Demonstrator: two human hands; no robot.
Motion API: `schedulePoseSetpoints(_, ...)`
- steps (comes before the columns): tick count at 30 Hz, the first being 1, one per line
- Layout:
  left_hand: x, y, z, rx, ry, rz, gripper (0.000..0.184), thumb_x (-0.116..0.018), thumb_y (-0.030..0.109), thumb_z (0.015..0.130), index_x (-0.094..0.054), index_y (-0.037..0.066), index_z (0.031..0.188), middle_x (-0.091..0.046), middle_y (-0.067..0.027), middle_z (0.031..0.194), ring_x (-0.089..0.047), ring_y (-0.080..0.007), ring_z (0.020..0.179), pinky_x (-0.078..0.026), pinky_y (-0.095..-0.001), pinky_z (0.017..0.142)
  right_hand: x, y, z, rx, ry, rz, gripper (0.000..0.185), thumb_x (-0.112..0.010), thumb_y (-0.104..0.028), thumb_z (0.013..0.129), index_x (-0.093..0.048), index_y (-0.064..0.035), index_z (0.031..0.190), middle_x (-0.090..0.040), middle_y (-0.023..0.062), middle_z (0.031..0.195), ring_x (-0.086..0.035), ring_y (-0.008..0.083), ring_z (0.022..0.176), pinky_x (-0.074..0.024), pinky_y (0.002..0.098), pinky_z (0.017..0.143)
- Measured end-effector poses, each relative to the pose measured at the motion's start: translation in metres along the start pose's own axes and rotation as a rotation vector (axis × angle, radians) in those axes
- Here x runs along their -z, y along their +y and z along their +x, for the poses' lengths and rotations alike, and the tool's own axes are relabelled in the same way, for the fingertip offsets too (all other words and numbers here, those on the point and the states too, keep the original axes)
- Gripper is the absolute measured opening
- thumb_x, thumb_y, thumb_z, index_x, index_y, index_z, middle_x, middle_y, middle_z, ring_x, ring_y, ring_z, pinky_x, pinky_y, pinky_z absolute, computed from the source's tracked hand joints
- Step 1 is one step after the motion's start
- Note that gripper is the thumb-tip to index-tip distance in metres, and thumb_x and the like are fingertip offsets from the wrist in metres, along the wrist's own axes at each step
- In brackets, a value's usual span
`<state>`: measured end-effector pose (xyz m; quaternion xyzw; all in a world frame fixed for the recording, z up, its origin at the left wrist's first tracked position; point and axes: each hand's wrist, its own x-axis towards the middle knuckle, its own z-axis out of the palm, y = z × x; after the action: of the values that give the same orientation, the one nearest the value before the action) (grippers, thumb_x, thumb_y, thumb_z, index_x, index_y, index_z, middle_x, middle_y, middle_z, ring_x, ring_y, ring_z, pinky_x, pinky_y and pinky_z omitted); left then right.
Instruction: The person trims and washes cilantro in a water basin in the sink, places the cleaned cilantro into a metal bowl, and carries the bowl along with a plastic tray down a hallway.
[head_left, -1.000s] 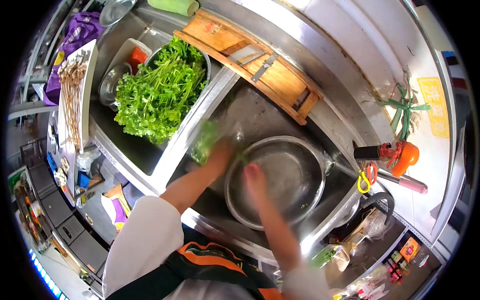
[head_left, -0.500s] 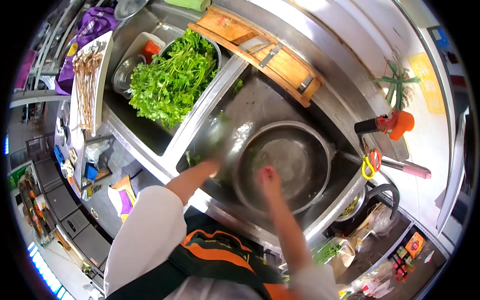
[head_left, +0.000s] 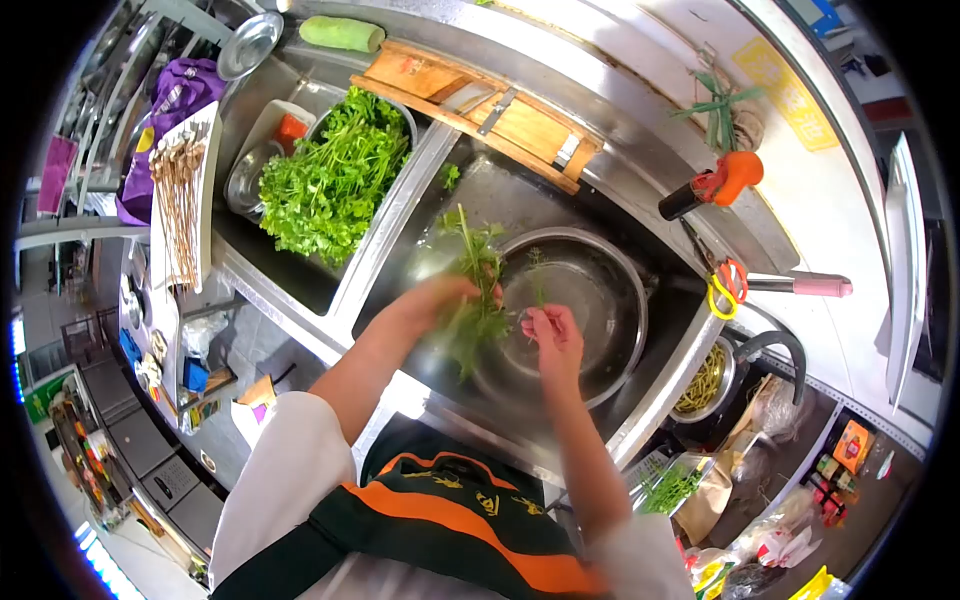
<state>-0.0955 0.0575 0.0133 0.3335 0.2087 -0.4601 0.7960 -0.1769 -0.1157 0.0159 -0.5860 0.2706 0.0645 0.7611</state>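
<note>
My left hand [head_left: 450, 295] is closed round a bunch of coriander [head_left: 480, 255], held over the left rim of a round steel basin [head_left: 612, 262]; motion blurs its leaves. My right hand [head_left: 553, 335] is pinched just above the basin, with a thin green sprig [head_left: 540, 288] rising from its fingertips. The basin stands in the right sink bowl and its bottom looks wet. A large heap of coriander [head_left: 330, 180] fills a metal bowl in the left sink bowl.
A wooden slicer board [head_left: 478, 108] lies across the sink's back edge. Left of the sink is a tray of skewers [head_left: 180, 200]. Scissors [head_left: 728, 285] and an orange-capped object [head_left: 738, 180] sit at right, above a pot of green beans [head_left: 708, 385]. A green gourd [head_left: 342, 34] lies behind.
My left hand has come up with the coriander, now plainly visible. My right hand has shifted slightly right and now shows a sprig in its fingers. The whole view has swung a little.
</note>
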Motion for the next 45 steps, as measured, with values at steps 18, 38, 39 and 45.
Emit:
schedulePoseSetpoints(18,0.012,-0.020,0.007,0.012,0.361,0.212,0.023,-0.053,-0.005,0.066,-0.051,0.000,0.088,-0.056,-0.0103,0.081,-0.057,-0.0213,0.073,-0.047,-0.0315,0.064,0.023,-0.012,0.017,0.553,0.004,-0.937,0.015,-0.055,-0.014,0.071,-0.054,-0.0061,0.084,-0.051,0.0117,0.086,-0.050,0.0288,0.080,-0.0407,0.0355,0.069)
schedulePoseSetpoints(38,0.127,-0.035,0.069,-0.016,0.994,0.509,0.057,-0.058,0.009,0.070,-0.031,0.004,0.120,-0.044,-0.0129,0.112,-0.045,-0.0227,0.100,-0.039,-0.0349,0.079,0.199,0.088,0.252,-0.128,0.198,-1.269,0.031,-0.045,-0.021,0.071,-0.056,-0.0001,0.090,-0.056,0.0209,0.092,-0.053,0.0349,0.085,-0.0416,0.0405,0.076)
schedulePoseSetpoints(39,0.124,-0.035,0.076,0.088,0.952,0.563,0.066,-0.057,0.011,0.072,-0.021,0.006,0.126,-0.041,-0.0147,0.116,-0.043,-0.0250,0.103,-0.039,-0.0382,0.079,0.192,0.079,0.252,-0.100,0.159,-1.366,0.030,-0.043,-0.021,0.071,-0.058,-0.0003,0.087,-0.055,0.0219,0.093,-0.052,0.0359,0.087,-0.0415,0.0413,0.076)
schedulePoseSetpoints(45,0.152,-0.075,0.119,0.333,0.672,0.232,0.050,-0.050,0.036,0.077,-0.040,0.014,0.120,-0.031,-0.0128,0.128,-0.036,-0.0279,0.112,-0.028,-0.0429,0.091,0.021,0.037,0.231,-0.092,0.011,-1.548,0.025,-0.041,-0.021,0.077,-0.057,-0.0085,0.092,-0.057,0.0165,0.092,-0.055,0.0318,0.086,-0.0434,0.0425,0.071)
